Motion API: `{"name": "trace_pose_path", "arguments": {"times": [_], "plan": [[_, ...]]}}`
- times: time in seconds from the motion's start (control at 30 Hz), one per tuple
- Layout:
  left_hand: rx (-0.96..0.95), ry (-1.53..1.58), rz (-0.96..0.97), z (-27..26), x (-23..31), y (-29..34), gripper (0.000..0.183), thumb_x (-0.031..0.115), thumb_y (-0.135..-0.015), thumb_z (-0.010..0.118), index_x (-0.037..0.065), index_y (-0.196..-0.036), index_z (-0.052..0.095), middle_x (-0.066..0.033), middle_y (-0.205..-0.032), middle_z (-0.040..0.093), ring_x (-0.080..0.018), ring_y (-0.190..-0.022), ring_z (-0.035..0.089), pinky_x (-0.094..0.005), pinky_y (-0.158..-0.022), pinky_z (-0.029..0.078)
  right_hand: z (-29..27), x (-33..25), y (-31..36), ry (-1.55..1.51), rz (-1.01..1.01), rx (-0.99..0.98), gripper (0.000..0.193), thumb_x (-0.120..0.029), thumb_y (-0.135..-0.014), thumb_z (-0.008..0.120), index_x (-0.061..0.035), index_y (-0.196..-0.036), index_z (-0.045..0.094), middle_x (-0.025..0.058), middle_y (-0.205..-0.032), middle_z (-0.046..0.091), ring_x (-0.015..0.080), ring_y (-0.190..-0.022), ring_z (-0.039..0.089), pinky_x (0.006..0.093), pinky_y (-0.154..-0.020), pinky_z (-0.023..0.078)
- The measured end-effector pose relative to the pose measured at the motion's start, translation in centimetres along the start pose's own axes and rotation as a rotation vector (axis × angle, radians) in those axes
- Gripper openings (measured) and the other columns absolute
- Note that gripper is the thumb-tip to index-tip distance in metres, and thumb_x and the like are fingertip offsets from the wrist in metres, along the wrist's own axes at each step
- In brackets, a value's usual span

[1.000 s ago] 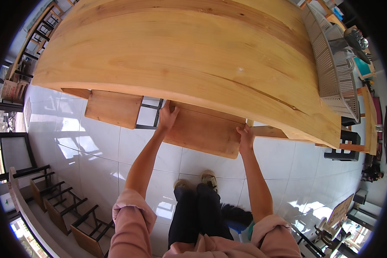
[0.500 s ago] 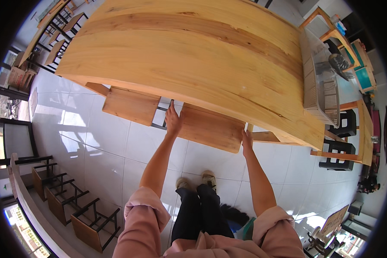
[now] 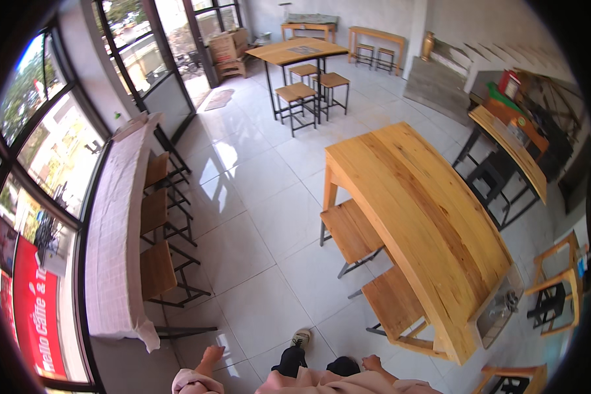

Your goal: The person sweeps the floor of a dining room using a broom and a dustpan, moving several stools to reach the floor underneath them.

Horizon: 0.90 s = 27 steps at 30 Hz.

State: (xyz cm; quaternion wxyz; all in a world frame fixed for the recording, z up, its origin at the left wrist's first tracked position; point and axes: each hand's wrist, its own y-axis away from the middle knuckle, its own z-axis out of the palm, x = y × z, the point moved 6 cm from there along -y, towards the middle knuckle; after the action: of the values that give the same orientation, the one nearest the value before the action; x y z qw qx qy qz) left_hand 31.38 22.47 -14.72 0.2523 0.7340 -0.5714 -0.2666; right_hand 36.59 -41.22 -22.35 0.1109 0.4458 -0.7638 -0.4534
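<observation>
My left hand [image 3: 212, 356] hangs low at the lower edge, fingers loosely curled with nothing in them. It is nearest to the front end of a long counter covered with a pale checked cloth [image 3: 115, 230]. My right hand [image 3: 372, 363] is also low, fingers curled and bare, apart from the furniture. Beyond it stands a big wooden table [image 3: 427, 217] with two wooden stools, the nearer stool [image 3: 393, 302] and the farther stool [image 3: 351, 230], tucked partly under its left side. A clear plastic container of utensils [image 3: 496, 315] sits at the table's near end.
Several stools [image 3: 156, 272] line the cloth-covered counter on the left. White floor tiles [image 3: 243, 249] run between counter and table. Farther off are a tall table [image 3: 295, 50] with stools, a cardboard box [image 3: 228, 49] by the doorway, and a grey step [image 3: 433, 85]. Dark stools [image 3: 489, 177] stand at right.
Both hands have left the stool under the wooden table and dropped to my sides. My view has turned left and risen, so the table now lies to the right.
</observation>
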Motion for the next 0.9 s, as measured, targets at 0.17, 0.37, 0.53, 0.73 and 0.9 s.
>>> {"name": "trace_pose_path", "arguments": {"times": [0.17, 0.37, 0.53, 0.73, 0.9], "plan": [[0.585, 1.100, -0.723, 1.1, -1.8, 12.1, 0.046, 0.038, -0.083, 0.045, -0.001, -0.066, 0.060, -0.0164, -0.062, 0.058, -0.0290, -0.060, 0.058, -0.0381, -0.060, 0.043, -1.4, -7.9, -2.9, 0.792, -0.642, -0.339, 0.033, -0.029, -0.086, 0.033, -0.0116, -0.091, 0.060, 0.0121, -0.071, 0.061, 0.0326, -0.077, 0.058, 0.0439, -0.073, 0.044], [0.652, 1.456, -0.655, 6.4, 17.6, 24.2, 0.049, 0.040, -0.083, 0.046, -0.001, -0.062, 0.060, -0.0149, -0.058, 0.058, -0.0241, -0.059, 0.057, -0.0333, -0.059, 0.043, -6.2, -10.7, -3.8, 0.517, -0.660, -0.302, 0.041, -0.033, -0.087, 0.034, -0.0020, -0.076, 0.060, 0.0149, -0.064, 0.060, 0.0291, -0.064, 0.059, 0.0402, -0.064, 0.046], [0.408, 1.574, -0.926, 19.3, 32.8, 36.3, 0.047, 0.042, -0.082, 0.045, 0.004, -0.062, 0.063, -0.0113, -0.061, 0.061, -0.0262, -0.066, 0.060, -0.0336, -0.067, 0.045, -8.0, -5.4, -1.1, 0.754, -0.492, -0.431, 0.042, -0.033, -0.086, 0.039, 0.0012, -0.070, 0.058, 0.0157, -0.059, 0.058, 0.0270, -0.057, 0.059, 0.0390, -0.063, 0.046], [0.289, 1.664, -1.442, 33.3, 44.4, 48.2, 0.046, 0.040, -0.082, 0.044, 0.005, -0.063, 0.065, -0.0121, -0.065, 0.062, -0.0273, -0.071, 0.061, -0.0370, -0.072, 0.045, -3.9, -2.3, 3.0, 1.043, -0.485, -0.545, 0.038, -0.031, -0.084, 0.044, -0.0007, -0.067, 0.058, 0.0132, -0.058, 0.058, 0.0235, -0.053, 0.058, 0.0365, -0.059, 0.046], [0.539, 1.724, -1.578, 34.9, 45.3, 51.6, 0.044, 0.038, -0.083, 0.045, 0.003, -0.064, 0.062, -0.0120, -0.062, 0.061, -0.0261, -0.067, 0.061, -0.0361, -0.066, 0.045, 2.6, -5.7, 7.0, 0.962, -0.785, -0.514, 0.036, -0.030, -0.084, 0.045, -0.0026, -0.064, 0.056, 0.0091, -0.053, 0.055, 0.0180, -0.046, 0.055, 0.0313, -0.049, 0.044]]}}
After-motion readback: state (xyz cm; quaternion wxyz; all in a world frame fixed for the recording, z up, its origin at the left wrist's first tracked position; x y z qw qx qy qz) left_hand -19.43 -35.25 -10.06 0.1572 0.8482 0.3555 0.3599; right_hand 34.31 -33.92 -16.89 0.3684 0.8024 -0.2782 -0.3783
